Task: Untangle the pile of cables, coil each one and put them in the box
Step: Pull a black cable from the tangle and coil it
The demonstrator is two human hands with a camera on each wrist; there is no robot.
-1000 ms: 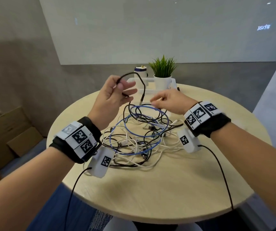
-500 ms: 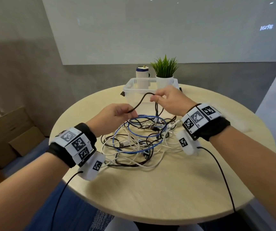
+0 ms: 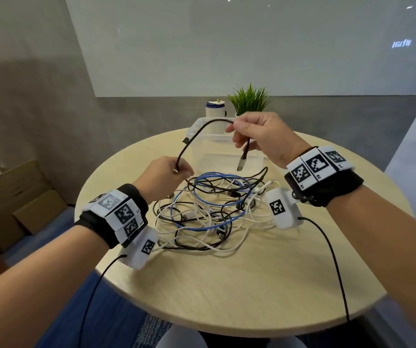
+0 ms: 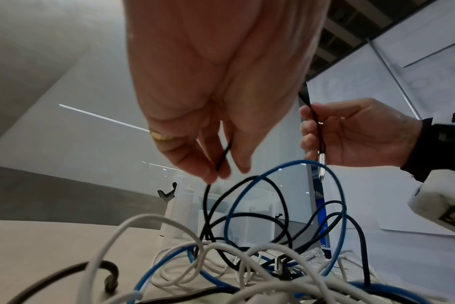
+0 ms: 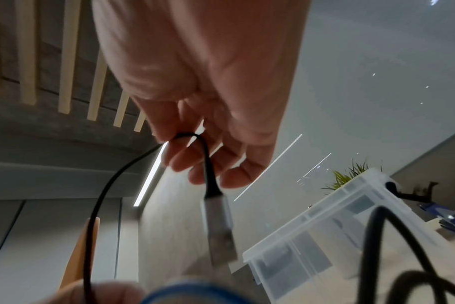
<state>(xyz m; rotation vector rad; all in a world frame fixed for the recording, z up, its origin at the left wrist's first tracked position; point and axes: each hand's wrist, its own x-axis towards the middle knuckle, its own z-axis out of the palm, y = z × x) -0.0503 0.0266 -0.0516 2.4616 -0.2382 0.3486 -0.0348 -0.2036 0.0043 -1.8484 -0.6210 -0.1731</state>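
Above the table's (image 3: pixel 227 285) middle, left hand (image 3: pixel 163 175) and right hand (image 3: pixel 264 136) each pinch one black cable (image 3: pixel 197 136), plug (image 3: pixel 241 164) dangling; tangled pile (image 3: pixel 209 212) beneath, clear box (image 3: pixel 202 144) at far edge.

Black cable (image 3: pixel 194 136) arcs above tangled pile (image 3: pixel 209 212), box (image 3: pixel 197 126) behind.

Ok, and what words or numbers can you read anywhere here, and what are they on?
"L2": tiny print, as far as it can be made out, beside a black-and-white code square on the left wrist band.
Glowing writing on the wall panel: looks mirrored and blurred, so it cannot be read.
Tiny print under the code squares on the right wrist band: too small to read.
The code squares themselves are patterns, not words.
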